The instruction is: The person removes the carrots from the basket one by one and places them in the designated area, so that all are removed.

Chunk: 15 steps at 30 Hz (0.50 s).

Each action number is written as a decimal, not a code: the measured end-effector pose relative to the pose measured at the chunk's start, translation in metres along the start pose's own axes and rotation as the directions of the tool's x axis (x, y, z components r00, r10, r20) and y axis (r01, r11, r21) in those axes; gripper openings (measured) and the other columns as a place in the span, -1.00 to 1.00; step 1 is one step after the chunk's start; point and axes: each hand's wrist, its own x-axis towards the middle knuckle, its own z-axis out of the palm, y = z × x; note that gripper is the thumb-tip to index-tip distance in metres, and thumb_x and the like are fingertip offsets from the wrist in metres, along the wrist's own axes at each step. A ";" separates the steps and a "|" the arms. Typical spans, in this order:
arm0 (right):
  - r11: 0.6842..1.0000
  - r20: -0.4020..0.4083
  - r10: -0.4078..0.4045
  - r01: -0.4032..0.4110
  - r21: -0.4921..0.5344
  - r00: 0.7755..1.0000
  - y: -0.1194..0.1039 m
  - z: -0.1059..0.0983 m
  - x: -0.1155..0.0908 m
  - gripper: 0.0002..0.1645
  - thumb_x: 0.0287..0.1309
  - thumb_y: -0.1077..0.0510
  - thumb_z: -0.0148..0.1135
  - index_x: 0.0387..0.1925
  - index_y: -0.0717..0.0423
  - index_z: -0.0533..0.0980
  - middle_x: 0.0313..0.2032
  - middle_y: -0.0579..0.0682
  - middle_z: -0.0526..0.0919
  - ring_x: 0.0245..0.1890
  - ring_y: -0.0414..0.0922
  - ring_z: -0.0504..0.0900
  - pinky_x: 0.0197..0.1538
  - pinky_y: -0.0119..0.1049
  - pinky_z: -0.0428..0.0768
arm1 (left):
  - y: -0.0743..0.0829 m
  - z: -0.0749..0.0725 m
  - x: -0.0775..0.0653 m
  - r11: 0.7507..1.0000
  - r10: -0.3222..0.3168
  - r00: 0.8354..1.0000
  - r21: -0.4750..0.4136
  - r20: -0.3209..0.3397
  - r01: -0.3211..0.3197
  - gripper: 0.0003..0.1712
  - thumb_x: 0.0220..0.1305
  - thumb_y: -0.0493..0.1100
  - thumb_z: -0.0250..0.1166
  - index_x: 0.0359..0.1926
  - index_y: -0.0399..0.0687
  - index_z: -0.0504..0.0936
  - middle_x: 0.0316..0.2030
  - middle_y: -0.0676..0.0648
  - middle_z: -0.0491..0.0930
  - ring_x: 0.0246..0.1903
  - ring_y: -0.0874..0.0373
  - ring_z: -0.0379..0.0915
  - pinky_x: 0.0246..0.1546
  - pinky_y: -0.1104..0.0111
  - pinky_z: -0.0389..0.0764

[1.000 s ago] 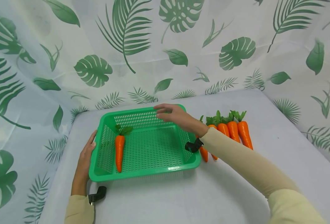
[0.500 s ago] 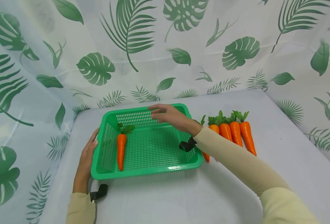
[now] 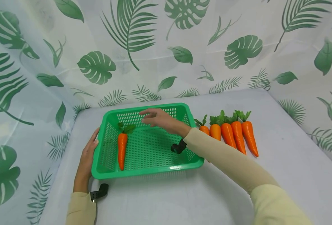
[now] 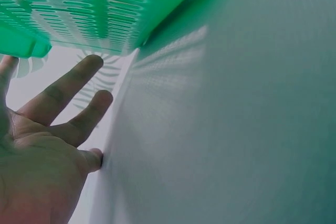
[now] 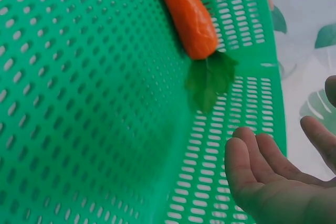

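Observation:
A green perforated plastic basket [image 3: 152, 173] stands on the white-covered table, left of the middle. Inside, along its left wall, lies an orange carrot [image 3: 122, 150] with its leafy top [image 5: 210, 80] toward the far side. My left hand [image 3: 86, 157] is at the basket's left outer wall; in the left wrist view its fingers [image 4: 63, 90] are spread beside the slotted wall. Over the basket's far half hovers my right hand [image 3: 160, 120], palm empty and fingers loosely bent, to the right of the carrot.
Right of the basket, several more carrots [image 3: 249, 137] lie side by side, leaves pointing away; my right forearm [image 3: 225, 159] hides the lower ends of some. A leaf-printed white curtain [image 3: 197, 50] closes off the back and both sides of the table.
My right hand has moved left and slightly lower over the basket, uncovering more of the carrots on the right. The left hand stays at the basket's side.

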 end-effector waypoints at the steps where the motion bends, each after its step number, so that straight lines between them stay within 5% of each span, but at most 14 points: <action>1: 1.000 0.006 0.001 -0.001 -0.003 1.000 0.002 0.002 0.002 -0.39 0.57 0.16 0.21 0.52 0.24 0.41 0.47 0.27 0.44 0.37 0.07 0.51 0.37 0.19 0.43 | 0.000 0.000 0.000 1.000 -0.002 1.000 0.003 -0.002 0.002 -0.35 0.77 0.17 -0.21 0.74 0.33 0.05 0.65 -0.06 0.08 0.17 0.09 0.35 -0.01 0.45 0.53; 15: 0.999 0.055 0.045 -0.044 -0.022 0.997 0.015 0.032 0.026 -0.41 0.56 0.15 0.24 0.50 0.20 0.46 0.40 0.18 0.54 0.34 0.10 0.55 0.33 0.13 0.50 | -0.003 -0.001 0.002 1.000 0.005 1.000 0.007 -0.003 -0.005 -0.36 0.77 0.18 -0.21 0.74 0.35 0.06 0.65 -0.04 0.10 0.16 0.07 0.38 -0.02 0.43 0.56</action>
